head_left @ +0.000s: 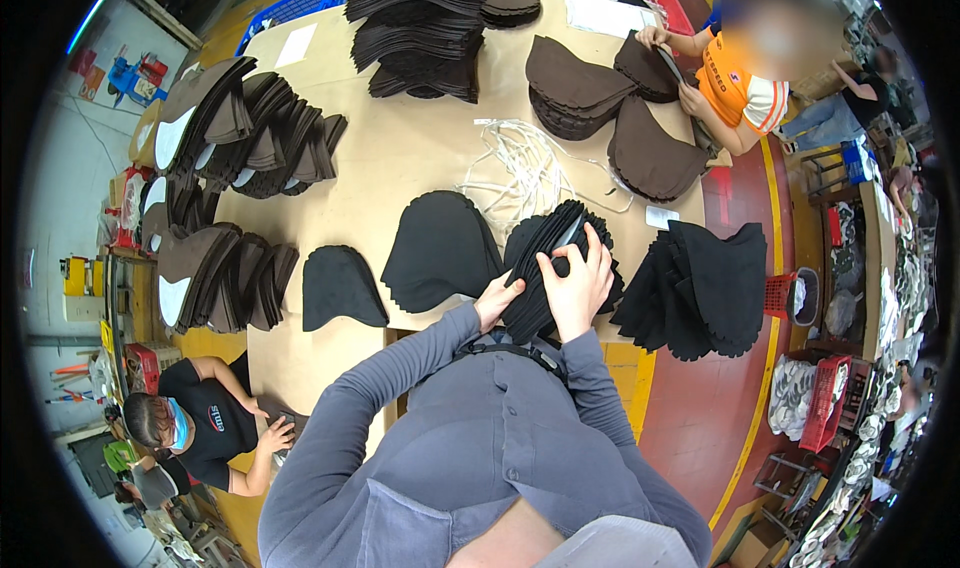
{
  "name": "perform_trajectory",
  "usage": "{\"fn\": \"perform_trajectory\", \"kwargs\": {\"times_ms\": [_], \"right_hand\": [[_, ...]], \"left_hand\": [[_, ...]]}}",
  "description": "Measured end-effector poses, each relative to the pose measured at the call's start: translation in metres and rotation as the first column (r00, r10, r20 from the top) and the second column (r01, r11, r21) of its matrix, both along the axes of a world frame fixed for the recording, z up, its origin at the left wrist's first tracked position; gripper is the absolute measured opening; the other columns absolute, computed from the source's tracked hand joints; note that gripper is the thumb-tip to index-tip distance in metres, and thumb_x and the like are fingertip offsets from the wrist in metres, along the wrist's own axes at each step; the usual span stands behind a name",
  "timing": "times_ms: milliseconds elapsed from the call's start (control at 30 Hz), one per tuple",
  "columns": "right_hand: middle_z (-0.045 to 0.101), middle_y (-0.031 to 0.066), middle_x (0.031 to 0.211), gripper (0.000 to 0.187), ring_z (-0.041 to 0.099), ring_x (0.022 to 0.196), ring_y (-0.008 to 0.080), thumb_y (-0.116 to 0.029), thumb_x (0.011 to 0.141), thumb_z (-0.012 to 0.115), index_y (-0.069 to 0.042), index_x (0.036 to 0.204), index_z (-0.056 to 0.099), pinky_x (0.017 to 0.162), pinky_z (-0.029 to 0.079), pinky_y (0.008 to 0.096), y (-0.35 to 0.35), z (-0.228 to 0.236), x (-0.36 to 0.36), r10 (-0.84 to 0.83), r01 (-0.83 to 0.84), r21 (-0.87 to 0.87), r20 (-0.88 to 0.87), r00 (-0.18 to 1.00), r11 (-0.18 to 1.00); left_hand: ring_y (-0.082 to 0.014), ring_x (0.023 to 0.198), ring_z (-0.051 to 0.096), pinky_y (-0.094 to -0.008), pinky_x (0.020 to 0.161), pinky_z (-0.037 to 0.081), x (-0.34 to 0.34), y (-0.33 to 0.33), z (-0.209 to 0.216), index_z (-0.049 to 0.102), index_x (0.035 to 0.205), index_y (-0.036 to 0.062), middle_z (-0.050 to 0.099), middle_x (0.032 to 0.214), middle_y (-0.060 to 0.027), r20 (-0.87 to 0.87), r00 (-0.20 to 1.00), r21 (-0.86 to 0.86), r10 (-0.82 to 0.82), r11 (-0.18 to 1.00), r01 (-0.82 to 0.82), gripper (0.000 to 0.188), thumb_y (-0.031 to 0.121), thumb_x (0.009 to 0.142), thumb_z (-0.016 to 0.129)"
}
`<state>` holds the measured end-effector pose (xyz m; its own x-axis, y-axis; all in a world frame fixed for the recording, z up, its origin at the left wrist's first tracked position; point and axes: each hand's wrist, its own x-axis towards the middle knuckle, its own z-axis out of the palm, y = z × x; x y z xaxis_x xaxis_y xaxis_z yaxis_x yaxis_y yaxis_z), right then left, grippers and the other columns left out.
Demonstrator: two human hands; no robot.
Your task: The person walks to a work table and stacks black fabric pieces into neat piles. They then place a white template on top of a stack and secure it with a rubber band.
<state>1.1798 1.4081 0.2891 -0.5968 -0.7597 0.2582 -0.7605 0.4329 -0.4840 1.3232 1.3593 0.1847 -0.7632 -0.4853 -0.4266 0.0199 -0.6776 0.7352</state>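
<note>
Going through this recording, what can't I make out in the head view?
All in the head view:
- Left hand: most of its fingers, hidden by the black bundle it holds.
- Black bundle: its piece count; layers are packed close and partly covered by the right hand.
- Tall dark stack: its far end, cut off by the upper edge.
- Orange-shirted co-worker: face, blurred.
- Pale goods at the right rim: exact kind, too small and distorted.

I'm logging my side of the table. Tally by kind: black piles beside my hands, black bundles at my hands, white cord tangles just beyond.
Black piles: 3 (small and larger on the left, fanned one on the right)
Black bundle: 1
White cord tangle: 1
Total: 5
</note>
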Motion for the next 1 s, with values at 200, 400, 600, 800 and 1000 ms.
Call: {"fn": "perform_trajectory", "kwargs": {"times_ms": [200,400,600,800,1000], "right_hand": [[0.044,0.0041,0.14,0.015,0.042,0.122,0.0369,-0.023,0.073,0.07,-0.014,0.084,0.065,0.095,0.039,0.0502,-0.001,-0.003,0.0,-0.028,0.03,-0.048,0.045,0.999,0.998],[0.046,0.0046,0.138,0.013,0.041,0.122,0.0405,-0.023,0.074,0.069,-0.015,0.084,0.065,0.09,0.043,0.0544,-0.002,-0.003,0.001,0.006,-0.006,0.012,-0.017,1.0,1.0],[0.041,0.0068,0.141,0.024,0.034,0.128,0.043,-0.02,0.068,0.077,-0.014,0.086,0.062,0.098,0.039,0.0544,-0.001,0.002,0.002,0.013,-0.017,0.027,0.129,0.992,0.999],[0.01,0.0217,0.152,0.075,0.012,0.139,0.0469,-0.017,0.06,0.083,-0.016,0.126,0.048,0.109,0.025,0.0555,0.001,0.014,0.014,-0.202,0.204,-0.017,0.091,0.975,0.979],[0.01,0.0284,0.146,0.089,0.004,0.141,0.0416,-0.007,0.053,0.086,-0.007,0.127,0.036,0.112,0.017,0.0478,0.025,-0.015,-0.013,-0.216,0.346,-0.348,0.362,0.907,0.871]], "left_hand": [[-0.0152,0.111,0.052,-0.0309,0.094,0.042,0.001,0.001,-0.008,0.048,0.133,0.0049,0.058,0.121,-0.0062,0.009,1.0,-0.037,0.005,0.999,-0.005,0.077,0.059,0.081,0.063],[-0.0142,0.107,0.053,-0.0299,0.092,0.042,0.001,0.001,-0.008,0.049,0.132,0.0046,0.06,0.117,-0.005,-0.01,1.0,-0.034,0.022,0.999,-0.022,0.072,0.057,0.084,0.061],[-0.0138,0.107,0.054,-0.0298,0.092,0.043,0.0,0.0,-0.015,0.049,0.132,0.0042,0.059,0.119,-0.0053,-0.014,1.0,-0.076,0.011,0.997,-0.012,0.067,0.052,0.087,0.06],[-0.0133,0.108,0.054,-0.0279,0.094,0.044,-0.015,0.001,0.002,0.046,0.136,0.003,0.058,0.122,-0.0064,0.017,1.0,-0.187,0.008,0.982,-0.005,0.052,0.024,0.092,0.064],[-0.0132,0.116,0.049,-0.0276,0.1,0.039,-0.021,0.001,0.013,0.043,0.139,0.0029,0.055,0.129,-0.009,0.138,0.983,-0.433,-0.117,0.886,0.166,0.059,0.021,0.089,0.067]]}}
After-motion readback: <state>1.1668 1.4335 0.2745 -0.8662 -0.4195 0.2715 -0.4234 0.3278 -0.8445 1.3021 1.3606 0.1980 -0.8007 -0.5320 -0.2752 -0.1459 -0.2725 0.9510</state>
